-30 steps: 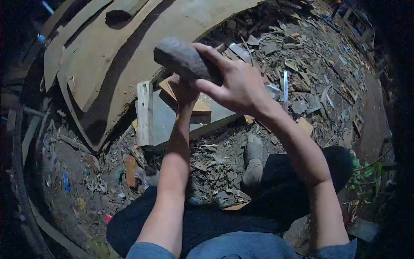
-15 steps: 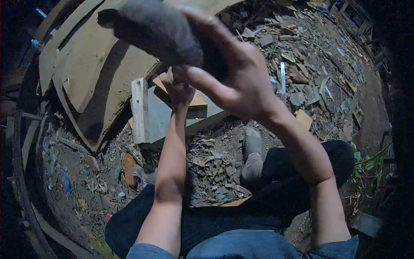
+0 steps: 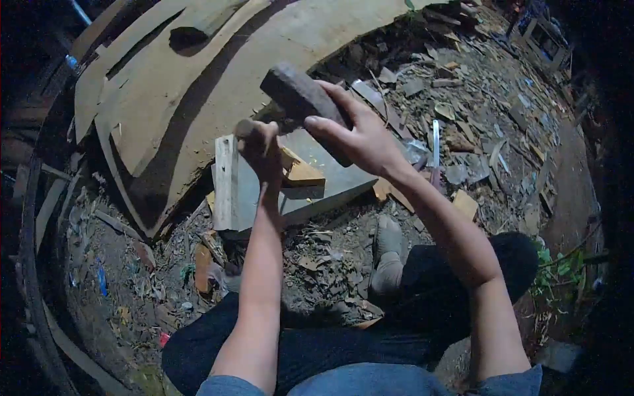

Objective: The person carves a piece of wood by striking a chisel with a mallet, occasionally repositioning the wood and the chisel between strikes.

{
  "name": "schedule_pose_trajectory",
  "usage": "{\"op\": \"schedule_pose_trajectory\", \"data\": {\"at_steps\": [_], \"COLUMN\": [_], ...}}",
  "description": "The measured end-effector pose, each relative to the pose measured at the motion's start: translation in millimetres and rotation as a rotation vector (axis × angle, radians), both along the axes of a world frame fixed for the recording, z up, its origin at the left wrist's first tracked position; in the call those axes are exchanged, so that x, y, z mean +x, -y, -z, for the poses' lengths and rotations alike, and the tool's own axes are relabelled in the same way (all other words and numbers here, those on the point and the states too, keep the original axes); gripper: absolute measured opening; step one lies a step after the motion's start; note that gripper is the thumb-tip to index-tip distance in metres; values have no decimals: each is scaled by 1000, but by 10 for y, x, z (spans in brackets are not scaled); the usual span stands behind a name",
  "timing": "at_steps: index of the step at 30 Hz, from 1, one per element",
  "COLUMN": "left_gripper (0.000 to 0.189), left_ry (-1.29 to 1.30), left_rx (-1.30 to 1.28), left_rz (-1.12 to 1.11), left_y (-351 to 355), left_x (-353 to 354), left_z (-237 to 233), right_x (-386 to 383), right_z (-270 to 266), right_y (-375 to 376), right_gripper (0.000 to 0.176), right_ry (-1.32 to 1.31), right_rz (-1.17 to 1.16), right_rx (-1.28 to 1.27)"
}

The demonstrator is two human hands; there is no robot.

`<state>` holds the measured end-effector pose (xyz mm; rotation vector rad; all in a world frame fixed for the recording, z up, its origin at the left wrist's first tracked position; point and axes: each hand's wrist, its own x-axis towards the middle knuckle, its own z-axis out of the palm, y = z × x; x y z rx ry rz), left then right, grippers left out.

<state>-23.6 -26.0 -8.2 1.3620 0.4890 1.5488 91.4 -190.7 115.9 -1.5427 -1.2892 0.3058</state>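
A hammer with a dark, blocky head (image 3: 300,99) is held up in front of me, above a grey slab (image 3: 340,175). My left hand (image 3: 263,155) is wrapped round its wooden handle (image 3: 244,129), whose round butt faces me. My right hand (image 3: 360,135) grips the side of the head, thumb on the near face and fingers over the far edge. Where handle meets head is dark and partly hidden. Below, a yellowish wood block (image 3: 305,174) lies on the slab, and a pale wood piece (image 3: 226,188) stands along its left side.
Large wooden boards (image 3: 152,119) lie at the upper left. Leaf litter and wood scraps (image 3: 475,132) cover the ground, with a thin pale strip (image 3: 436,142) to the right. My shoe (image 3: 387,257) is close to the slab. Green plants (image 3: 561,264) grow at the right.
The hammer head has come down and to the right, away from the camera. My right hand, spread beside it before, now grips it. My left hand stays on the handle.
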Motion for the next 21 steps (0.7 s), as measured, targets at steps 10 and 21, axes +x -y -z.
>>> {"op": "schedule_pose_trajectory", "data": {"at_steps": [10, 21], "left_gripper": [25, 25], "left_ry": [293, 81], "left_rx": [-528, -141], "left_rz": [-417, -576], "left_y": [-270, -204], "left_x": [-374, -4], "left_z": [22, -21], "right_x": [164, 1071], "right_z": [-106, 182], "right_y": [-444, -85], "right_gripper": [70, 69], "right_ry": [-139, -235], "right_rz": [-180, -236], "right_rx": [-52, -645]}}
